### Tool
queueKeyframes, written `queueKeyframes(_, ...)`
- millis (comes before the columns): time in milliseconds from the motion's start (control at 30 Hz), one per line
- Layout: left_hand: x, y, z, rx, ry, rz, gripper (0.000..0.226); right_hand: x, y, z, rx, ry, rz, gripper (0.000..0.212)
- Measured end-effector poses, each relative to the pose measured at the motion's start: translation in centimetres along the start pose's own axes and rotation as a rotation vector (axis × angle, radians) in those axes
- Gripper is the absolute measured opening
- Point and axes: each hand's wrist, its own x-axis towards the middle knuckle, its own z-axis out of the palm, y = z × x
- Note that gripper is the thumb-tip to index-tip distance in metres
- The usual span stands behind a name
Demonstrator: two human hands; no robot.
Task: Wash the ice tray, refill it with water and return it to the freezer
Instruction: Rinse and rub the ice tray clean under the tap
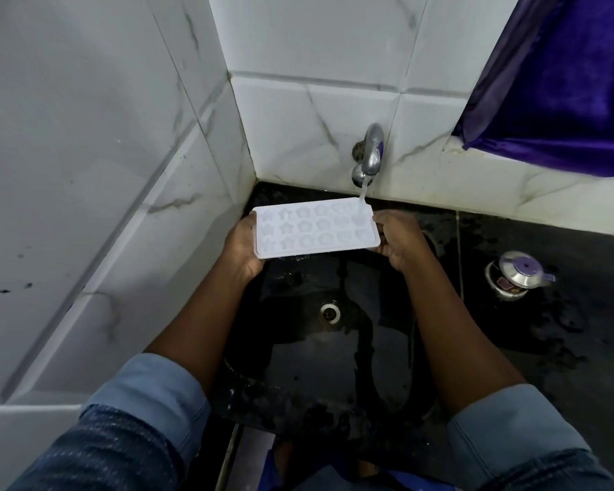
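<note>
White marble-veined wall tiles (86, 171) fill the left side and meet a second tiled wall in a corner. A rolled blue left sleeve (149, 391) leads up the forearm to the left hand (243, 248), which grasps the left short edge of the ice tray (316, 228), its fingers tucked beneath and out of sight. The tray is white, with rows of star- and flower-shaped cups facing up. It is held roughly level above the black sink (298, 366), over and beyond the round drain (330, 312). A steel tap (371, 150) juts from the back wall, and its water stream (364, 189) falls onto the tray's far right corner. The right hand (399, 239) grips the right short edge, thumb on top near the stream and fingers curled below. The right sleeve (504, 419) is rolled the same way. Further right, a steel pot (516, 274) with a lid stands on the wet black counter, well apart from the tray, and a purple cloth (564, 83) hangs at the upper right
</note>
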Motion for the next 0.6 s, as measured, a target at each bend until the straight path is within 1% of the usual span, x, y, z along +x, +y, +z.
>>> queueKeyframes(267, -1.2, -2.4, -0.4, 0.020, -0.068, -0.052, 0.045, -0.4, 3.0, -1.9, 0.003, 0.019, 0.062, 0.025)
queueKeyframes(433, -1.1, -4.0, -0.1, -0.002, -0.080, -0.095, 0.047, -0.8, 3.8, -3.3, 0.011, 0.061, 0.056, 0.024)
queueKeyframes(600, -0.7, -5.1, 1.9, -0.015, -0.108, -0.111, 0.048, -0.9, 4.1, -5.3, 0.026, 0.096, 0.047, 0.026)
